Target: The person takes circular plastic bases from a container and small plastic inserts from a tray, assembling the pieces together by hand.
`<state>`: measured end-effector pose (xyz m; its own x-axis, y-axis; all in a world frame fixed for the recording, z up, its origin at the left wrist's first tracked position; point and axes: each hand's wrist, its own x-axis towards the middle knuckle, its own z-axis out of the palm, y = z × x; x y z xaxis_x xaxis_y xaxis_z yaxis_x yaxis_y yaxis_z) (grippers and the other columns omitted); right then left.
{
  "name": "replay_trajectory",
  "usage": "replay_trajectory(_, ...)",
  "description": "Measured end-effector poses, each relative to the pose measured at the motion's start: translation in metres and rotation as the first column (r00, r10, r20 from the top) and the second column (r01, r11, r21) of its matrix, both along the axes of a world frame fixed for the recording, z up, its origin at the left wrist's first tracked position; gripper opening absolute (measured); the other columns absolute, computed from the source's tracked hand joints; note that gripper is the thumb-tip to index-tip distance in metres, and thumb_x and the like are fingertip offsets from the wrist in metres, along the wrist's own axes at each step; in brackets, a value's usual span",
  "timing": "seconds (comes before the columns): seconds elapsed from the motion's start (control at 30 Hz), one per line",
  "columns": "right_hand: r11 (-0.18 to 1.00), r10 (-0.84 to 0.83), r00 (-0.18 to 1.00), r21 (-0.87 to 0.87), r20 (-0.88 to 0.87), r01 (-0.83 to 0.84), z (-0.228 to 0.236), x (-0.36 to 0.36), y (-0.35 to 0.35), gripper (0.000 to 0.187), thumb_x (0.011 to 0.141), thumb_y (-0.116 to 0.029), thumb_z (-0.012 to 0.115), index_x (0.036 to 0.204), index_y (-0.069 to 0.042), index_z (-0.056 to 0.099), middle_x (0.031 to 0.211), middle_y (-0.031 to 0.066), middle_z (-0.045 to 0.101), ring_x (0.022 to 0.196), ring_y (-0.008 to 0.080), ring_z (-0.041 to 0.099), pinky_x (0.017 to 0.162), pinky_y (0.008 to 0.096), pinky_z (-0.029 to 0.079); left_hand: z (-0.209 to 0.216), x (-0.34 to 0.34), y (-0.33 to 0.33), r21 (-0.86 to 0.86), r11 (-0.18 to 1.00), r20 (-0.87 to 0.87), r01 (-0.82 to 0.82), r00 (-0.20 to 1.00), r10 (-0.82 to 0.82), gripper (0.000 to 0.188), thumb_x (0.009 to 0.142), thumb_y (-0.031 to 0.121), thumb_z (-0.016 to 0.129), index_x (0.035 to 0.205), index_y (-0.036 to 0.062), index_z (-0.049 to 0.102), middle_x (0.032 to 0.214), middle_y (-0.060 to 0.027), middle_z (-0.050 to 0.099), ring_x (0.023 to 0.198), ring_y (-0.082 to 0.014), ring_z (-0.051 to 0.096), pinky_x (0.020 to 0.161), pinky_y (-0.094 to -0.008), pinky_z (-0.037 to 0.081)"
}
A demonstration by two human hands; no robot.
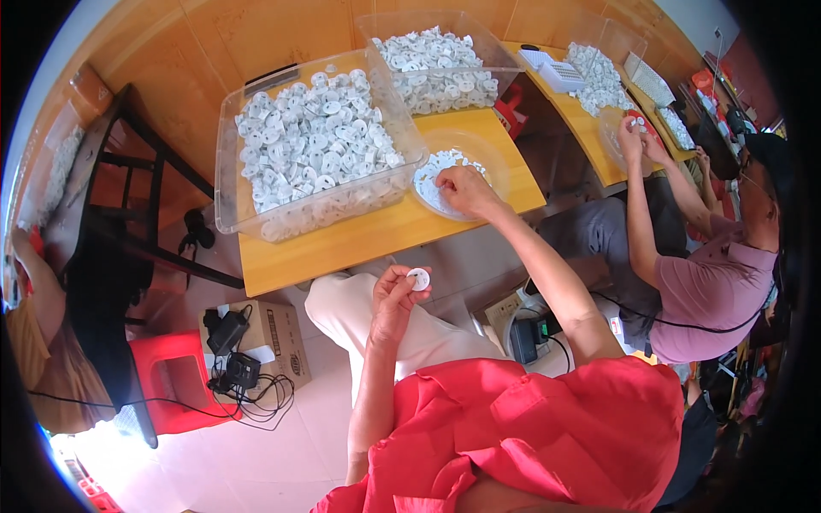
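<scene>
Above my lap, my left hand (pixel 392 301) pinches a round white plastic part (pixel 418 279) between thumb and fingers, its flat face turned up. On the yellow table, my right hand (pixel 469 191) reaches into a shallow clear bowl (pixel 491 159). Its fingers are drawn together at a heap of small pale pieces (pixel 434 177); whether a piece is between the fingertips is hidden. Left of the bowl stands a large clear bin (pixel 224 184) heaped with round white plastic parts (pixel 321 128).
A second clear bin (pixel 506 61) of white parts stands behind the bowl. At right, a person (pixel 718 274) handles parts at another yellow table (pixel 560 111). A red stool (pixel 154 359), a cardboard box (pixel 286 342) and black adapters with tangled cables (pixel 243 369) are on the left.
</scene>
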<state>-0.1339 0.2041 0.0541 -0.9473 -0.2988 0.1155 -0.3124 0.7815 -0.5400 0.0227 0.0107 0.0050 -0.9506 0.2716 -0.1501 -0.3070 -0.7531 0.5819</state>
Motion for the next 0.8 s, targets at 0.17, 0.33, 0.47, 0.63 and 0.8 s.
replay_trajectory(0.17,0.990,-0.058,0.995,-0.135,-0.084,0.046,-0.001,0.000,0.007,0.012,0.069,-0.003,0.055,0.073,-0.001,0.066,0.068,0.0158,0.064,0.063,0.0284,0.062,0.062,0.0349,0.049,0.000,0.000,-0.001,0.016,1.000,0.021,0.002,1.000,-0.002,0.006,0.085,0.006,0.054,0.091,0.0039,0.054,0.098,-0.0176,0.061,0.075,-0.0175,0.063,0.067,-0.0250,0.053)
replay_trajectory(0.33,0.842,-0.086,0.949,-0.488,0.303,0.232,0.001,-0.005,0.020,0.010,0.075,0.001,0.055,0.078,0.002,0.064,0.060,0.0073,0.060,0.057,0.0106,0.058,0.053,0.0256,0.048,-0.001,0.000,-0.001,0.053,0.999,0.002,0.005,1.000,-0.005,0.007,0.085,0.006,0.055,0.092,0.0042,0.054,0.099,-0.0165,0.061,0.075,-0.0171,0.063,0.068,-0.0254,0.053)
replay_trajectory(0.47,0.768,-0.018,0.938,-0.596,0.347,0.235,0.002,-0.003,0.026,0.008,0.077,0.003,0.055,0.081,0.004,0.062,0.062,0.0053,0.058,0.058,0.0093,0.057,0.052,0.0230,0.048,-0.001,0.000,-0.001,0.078,0.997,-0.010,0.008,1.000,-0.008,0.009,0.086,0.007,0.055,0.094,0.0038,0.054,0.100,-0.0158,0.061,0.077,-0.0168,0.063,0.069,-0.0254,0.053)
replay_trajectory(0.63,0.659,0.089,0.906,-0.707,0.413,0.257,0.011,0.008,0.026,0.005,0.080,-0.003,0.059,0.083,0.000,0.061,0.073,0.0056,0.062,0.063,0.0099,0.060,0.060,0.0213,0.051,-0.006,0.000,-0.002,0.091,0.996,-0.029,-0.007,1.000,0.009,0.012,0.086,0.009,0.056,0.097,0.0043,0.054,0.103,-0.0163,0.060,0.079,-0.0181,0.063,0.071,-0.0262,0.053)
replay_trajectory(0.8,0.618,0.129,0.872,-0.726,0.472,0.301,0.026,0.028,0.016,0.009,0.078,-0.003,0.062,0.086,0.000,0.061,0.077,0.0070,0.063,0.067,0.0114,0.062,0.061,0.0226,0.051,-0.008,0.001,-0.003,0.110,0.994,-0.030,-0.016,0.999,0.019,0.016,0.086,0.012,0.058,0.100,0.0052,0.054,0.105,-0.0167,0.059,0.080,-0.0191,0.063,0.072,-0.0269,0.053)
